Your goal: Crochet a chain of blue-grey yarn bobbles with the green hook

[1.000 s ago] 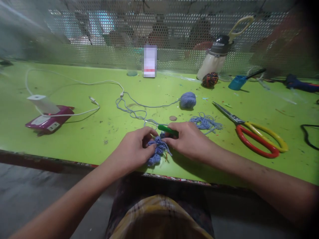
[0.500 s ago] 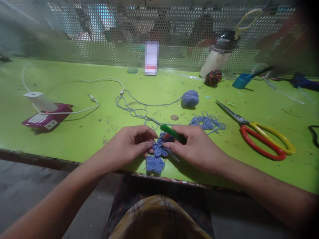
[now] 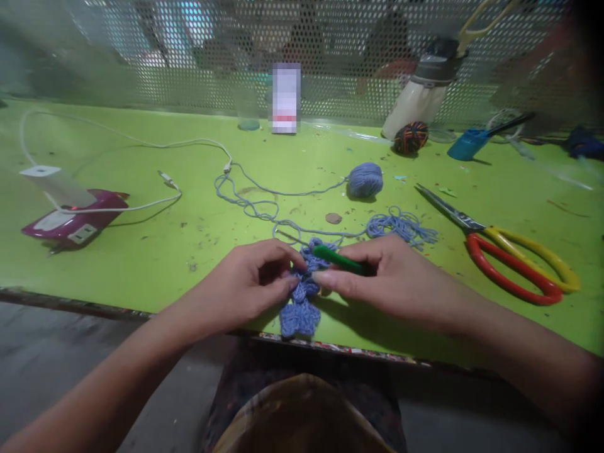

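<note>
A blue-violet crocheted piece (image 3: pixel 301 319) lies close to the table's front edge, its upper part between my hands. My left hand (image 3: pixel 257 277) pinches it from the left with thumb and fingers. In my right hand (image 3: pixel 384 277) is a crochet hook (image 3: pixel 337 258) with a green handle, its thin metal shaft pointing up and left. The right thumb rests against the crocheted piece. Beyond the hands, a loose tangle of blue-violet yarn (image 3: pixel 401 226) lies on the right, and a small yarn ball (image 3: pixel 365 180) sits behind it. Loops of strand run across the table.
Large scissors (image 3: pixel 514 261) with red and yellow handles lie at right. A purple power adapter (image 3: pixel 78 220) with a white charger and cable stands at left. A bottle (image 3: pixel 418 94), a multicoloured yarn ball (image 3: pixel 410 138) and a blue container (image 3: pixel 468 145) are near the perforated screen (image 3: pixel 340 69).
The view has shifted slightly. My right hand has moved a little away from the left, and more of the crocheted piece shows between them. Both hands keep their hold.
</note>
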### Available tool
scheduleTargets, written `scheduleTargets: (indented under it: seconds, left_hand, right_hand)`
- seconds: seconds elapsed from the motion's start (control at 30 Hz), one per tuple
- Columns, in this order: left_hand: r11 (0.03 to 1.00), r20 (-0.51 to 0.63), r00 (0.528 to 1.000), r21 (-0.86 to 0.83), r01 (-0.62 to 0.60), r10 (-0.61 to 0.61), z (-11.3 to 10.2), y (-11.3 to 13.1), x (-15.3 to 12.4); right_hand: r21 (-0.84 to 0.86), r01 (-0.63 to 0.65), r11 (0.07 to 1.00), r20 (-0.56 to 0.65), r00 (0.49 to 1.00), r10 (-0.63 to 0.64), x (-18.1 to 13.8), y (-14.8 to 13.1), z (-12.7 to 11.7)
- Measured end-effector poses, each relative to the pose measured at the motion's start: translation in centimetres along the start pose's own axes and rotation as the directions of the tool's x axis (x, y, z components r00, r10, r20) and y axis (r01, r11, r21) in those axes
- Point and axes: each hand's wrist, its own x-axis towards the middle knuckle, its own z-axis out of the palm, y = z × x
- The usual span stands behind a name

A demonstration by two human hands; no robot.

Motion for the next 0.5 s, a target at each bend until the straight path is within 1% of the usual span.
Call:
scheduleTargets:
  seconds: [0.1,0.17,0.27,0.33,0.43,0.5]
  left_hand:
    - [1.0,-0.025,1.0,-0.025,0.007,-0.008,0.02,-0.22,0.0]
    - [1.0,-0.025,1.0,-0.02,-0.001,0.0,0.0,-0.33,-0.02]
    - [0.998,-0.001,0.999,0.033,-0.054,0.054,-0.1,-0.4,-0.09]
    - [0.993,0.014,0.996,0.08,-0.086,0.085,-0.17,-0.38,-0.11]
    - [0.987,0.032,0.994,0.121,-0.105,0.102,-0.2,-0.29,-0.05]
    - [0.987,0.044,0.994,0.125,-0.104,0.099,-0.16,-0.17,0.06]
  right_hand:
    - [-0.033,-0.036,0.999,-0.004,0.999,0.036,-0.03,-0.32,0.43]
    - [-0.03,-0.021,0.999,-0.013,1.0,0.021,0.07,-0.35,0.51]
    - [0.018,0.013,1.0,-0.015,1.0,-0.013,0.04,-0.21,0.19]
    - [0.011,0.024,1.0,-0.032,0.999,-0.024,-0.15,-0.16,-0.08]
    - [-0.088,0.057,0.994,-0.068,0.996,-0.063,-0.47,-0.27,-0.2]
    - [-0.168,0.116,0.979,-0.088,0.987,-0.132,-0.6,-0.39,-0.08]
